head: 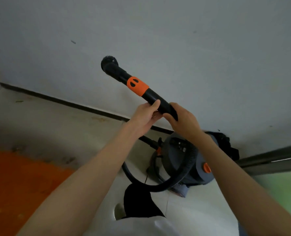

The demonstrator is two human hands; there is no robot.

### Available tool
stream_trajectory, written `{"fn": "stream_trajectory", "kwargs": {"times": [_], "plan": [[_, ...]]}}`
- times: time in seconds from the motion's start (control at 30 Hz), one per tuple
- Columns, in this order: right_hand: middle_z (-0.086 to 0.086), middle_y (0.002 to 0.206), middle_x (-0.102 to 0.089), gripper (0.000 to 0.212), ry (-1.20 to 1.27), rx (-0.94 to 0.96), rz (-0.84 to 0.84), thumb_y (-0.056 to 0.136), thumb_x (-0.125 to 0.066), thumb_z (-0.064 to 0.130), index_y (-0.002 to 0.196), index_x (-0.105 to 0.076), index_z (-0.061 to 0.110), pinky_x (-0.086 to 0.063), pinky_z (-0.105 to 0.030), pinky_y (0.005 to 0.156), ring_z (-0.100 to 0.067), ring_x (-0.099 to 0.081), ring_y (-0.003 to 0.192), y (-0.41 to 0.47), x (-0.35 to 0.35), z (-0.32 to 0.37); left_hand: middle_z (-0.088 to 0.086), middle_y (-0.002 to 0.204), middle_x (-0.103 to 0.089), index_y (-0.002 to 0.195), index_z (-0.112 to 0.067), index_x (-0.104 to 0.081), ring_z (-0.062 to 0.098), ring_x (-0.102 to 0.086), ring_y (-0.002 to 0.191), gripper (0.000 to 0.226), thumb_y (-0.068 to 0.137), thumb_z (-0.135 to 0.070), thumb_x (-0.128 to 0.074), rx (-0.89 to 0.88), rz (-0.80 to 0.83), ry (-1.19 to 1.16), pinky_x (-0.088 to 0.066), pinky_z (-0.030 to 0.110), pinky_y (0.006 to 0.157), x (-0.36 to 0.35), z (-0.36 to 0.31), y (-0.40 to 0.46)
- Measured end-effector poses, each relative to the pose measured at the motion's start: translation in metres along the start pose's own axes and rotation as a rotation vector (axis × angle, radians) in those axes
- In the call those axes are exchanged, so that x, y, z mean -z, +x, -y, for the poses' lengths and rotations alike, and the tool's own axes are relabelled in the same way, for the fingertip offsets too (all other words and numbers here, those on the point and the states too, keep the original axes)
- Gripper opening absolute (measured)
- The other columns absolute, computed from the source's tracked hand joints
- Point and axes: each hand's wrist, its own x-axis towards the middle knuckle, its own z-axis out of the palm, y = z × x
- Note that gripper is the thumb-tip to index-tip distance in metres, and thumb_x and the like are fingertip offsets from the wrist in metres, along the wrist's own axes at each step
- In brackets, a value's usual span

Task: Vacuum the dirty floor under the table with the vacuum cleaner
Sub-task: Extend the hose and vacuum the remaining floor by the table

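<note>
Both hands hold a black vacuum wand with an orange collar up in front of a grey-white wall. A round black brush head tops the wand at its upper-left end. My left hand grips the wand's lower part from the left. My right hand grips its bottom end from the right. A ribbed black hose loops down to the grey canister vacuum cleaner on the pale floor below my right arm.
A dark skirting line runs along the wall base. An orange floor area lies at the lower left. A metal rail and a green surface are at the right. My black-socked foot stands near the hose.
</note>
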Motion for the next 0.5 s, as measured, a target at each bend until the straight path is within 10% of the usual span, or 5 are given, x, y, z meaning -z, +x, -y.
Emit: {"fn": "stream_trajectory", "kwargs": {"times": [0.3, 0.5], "plan": [[0.009, 0.078, -0.056, 0.025, 0.287, -0.274, -0.131, 0.093, -0.058, 0.028, 0.114, -0.052, 0.014, -0.044, -0.015, 0.059, -0.005, -0.055, 0.064, -0.022, 0.017, -0.052, 0.013, 0.119, -0.061, 0.124, -0.004, -0.049, 0.022, -0.06, 0.107, 0.031, 0.096, -0.018, -0.048, 0.026, 0.151, 0.312, -0.049, 0.032, 0.093, -0.053, 0.023, 0.041], [-0.003, 0.072, -0.06, 0.016, 0.54, -0.502, -0.378, 0.086, -0.064, 0.034, 0.088, -0.06, 0.019, -0.047, -0.036, 0.062, -0.018, -0.057, 0.062, -0.042, 0.053, -0.103, 0.006, 0.118, -0.062, 0.124, -0.011, -0.051, 0.018, -0.06, 0.108, 0.033, 0.094, -0.026, -0.052, -0.047, 0.369, 0.719, -0.048, 0.035, 0.097, -0.128, 0.044, 0.071]]}}
